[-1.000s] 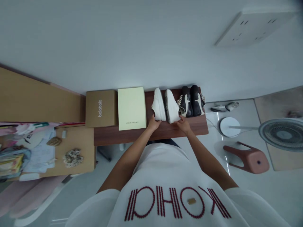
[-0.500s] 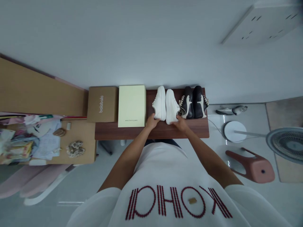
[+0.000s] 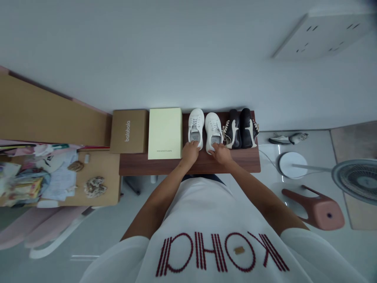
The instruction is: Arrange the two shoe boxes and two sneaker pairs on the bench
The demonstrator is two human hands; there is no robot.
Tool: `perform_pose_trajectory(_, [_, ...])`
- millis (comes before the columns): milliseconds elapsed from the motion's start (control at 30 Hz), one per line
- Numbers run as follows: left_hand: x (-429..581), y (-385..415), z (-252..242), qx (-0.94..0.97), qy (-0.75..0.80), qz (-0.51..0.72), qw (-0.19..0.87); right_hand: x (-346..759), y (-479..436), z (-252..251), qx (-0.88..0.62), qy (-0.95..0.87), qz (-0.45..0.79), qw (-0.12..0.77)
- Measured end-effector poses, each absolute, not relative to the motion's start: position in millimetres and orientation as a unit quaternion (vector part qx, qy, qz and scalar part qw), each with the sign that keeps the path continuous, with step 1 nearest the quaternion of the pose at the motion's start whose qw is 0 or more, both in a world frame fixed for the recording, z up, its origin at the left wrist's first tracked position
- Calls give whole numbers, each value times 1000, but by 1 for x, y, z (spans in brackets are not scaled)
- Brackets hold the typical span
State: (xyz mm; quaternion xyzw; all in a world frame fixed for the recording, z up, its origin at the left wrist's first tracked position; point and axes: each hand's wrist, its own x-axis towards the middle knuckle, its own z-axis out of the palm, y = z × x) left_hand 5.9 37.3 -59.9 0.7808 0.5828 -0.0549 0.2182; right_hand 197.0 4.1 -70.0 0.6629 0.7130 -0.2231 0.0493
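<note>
A pair of white lace-up sneakers stands upright, toes to the wall, on a dark wooden bench (image 3: 165, 168). My left hand (image 3: 191, 152) grips the heel of the left white sneaker (image 3: 195, 122). Round the heel of the right white sneaker (image 3: 213, 125), my right hand (image 3: 221, 153) has its fingers closed. Just to the right are two dark sneakers with cream trim, the nearer one (image 3: 235, 133) lying on its side and the outer one (image 3: 246, 129) likewise tilted. A pale yellow shoe box (image 3: 165, 131) sits left of my left hand.
A brown shoe box (image 3: 129, 131) stands at the bench's left end, beside a cluttered desk (image 3: 110, 177) with papers and a scrunchie. On the floor to the right are a fan (image 3: 357, 181), a pink stool (image 3: 326, 212) and another pair of shoes (image 3: 288, 138).
Both white sneakers have turned from lying on their sides to upright, so their laces and insoles now show. My hands have stayed at the heels.
</note>
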Motion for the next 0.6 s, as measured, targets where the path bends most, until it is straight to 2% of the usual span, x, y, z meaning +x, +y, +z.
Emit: perform_pose_trajectory(600, [10,35,-76,767,598,-103,207,173,23,-89,632,740,-206,102])
